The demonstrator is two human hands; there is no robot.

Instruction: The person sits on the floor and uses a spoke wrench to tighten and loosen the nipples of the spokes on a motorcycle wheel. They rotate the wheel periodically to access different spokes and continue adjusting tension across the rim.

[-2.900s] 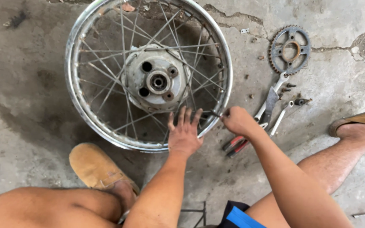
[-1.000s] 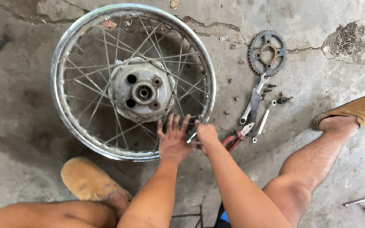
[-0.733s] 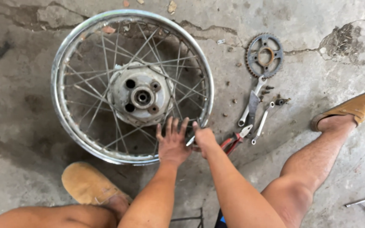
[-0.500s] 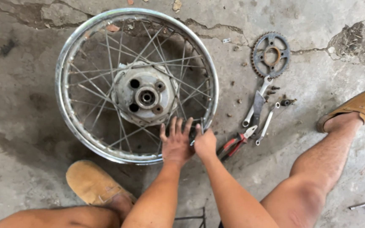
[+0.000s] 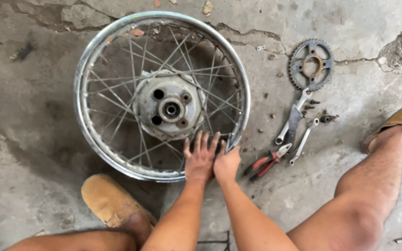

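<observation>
The spoked wheel (image 5: 162, 95) lies flat on the floor, and at its near rim the left hand (image 5: 201, 158) presses with spread fingers while the right hand (image 5: 227, 162) pinches a spoke, so I think thin spokes may trap a fingertip if the rim shifts.

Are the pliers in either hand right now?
No, the red-handled pliers lie on the concrete right of the right hand, while both hands rest at the wheel rim.
</observation>
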